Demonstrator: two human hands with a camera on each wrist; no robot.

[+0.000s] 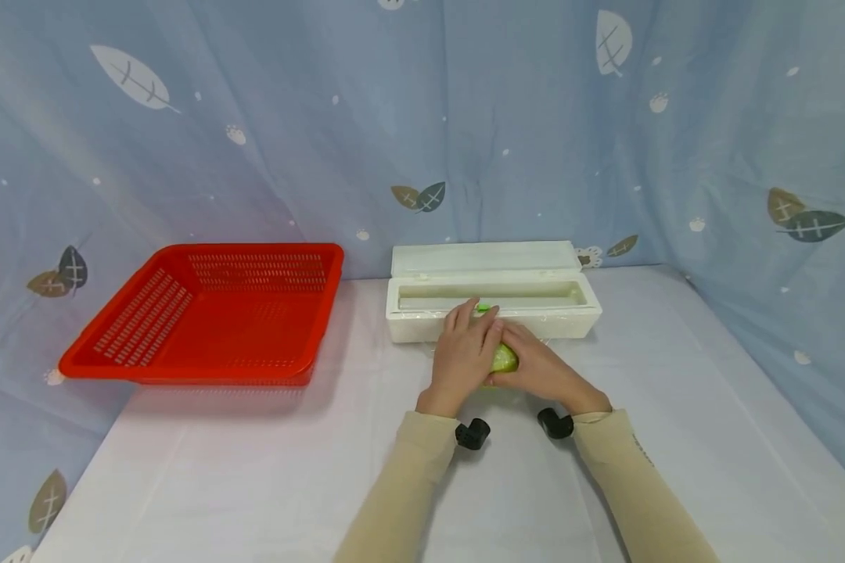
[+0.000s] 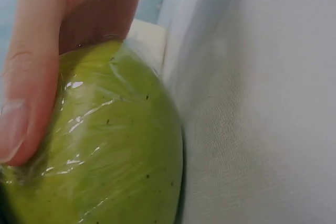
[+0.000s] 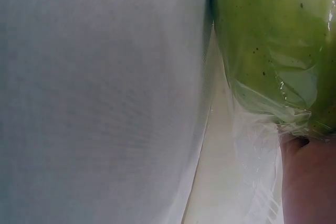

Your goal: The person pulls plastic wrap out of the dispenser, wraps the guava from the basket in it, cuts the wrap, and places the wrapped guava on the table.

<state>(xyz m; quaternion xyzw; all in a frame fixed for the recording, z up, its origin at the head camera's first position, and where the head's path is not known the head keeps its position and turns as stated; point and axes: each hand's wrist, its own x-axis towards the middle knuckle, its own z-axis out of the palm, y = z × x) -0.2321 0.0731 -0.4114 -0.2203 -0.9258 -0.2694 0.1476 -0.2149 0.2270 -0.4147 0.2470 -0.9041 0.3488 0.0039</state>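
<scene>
A smooth yellow-green fruit with small dark specks rests at the front of a long white box, the cling film dispenser. Shiny, creased clear film covers the fruit's skin in both wrist views. My left hand holds the fruit from the left and over its top, its thumb pressing the wrapped side in the left wrist view. Around the right side curls my right hand. In the right wrist view, bunched film gathers at the fruit's end beside the right hand's skin. Both hands hide most of the fruit from the head view.
The dispenser's lid stands open at the back, and a small green slider shows on its front edge. A red plastic basket sits to the left on the white tablecloth. A blue leaf-print curtain hangs behind.
</scene>
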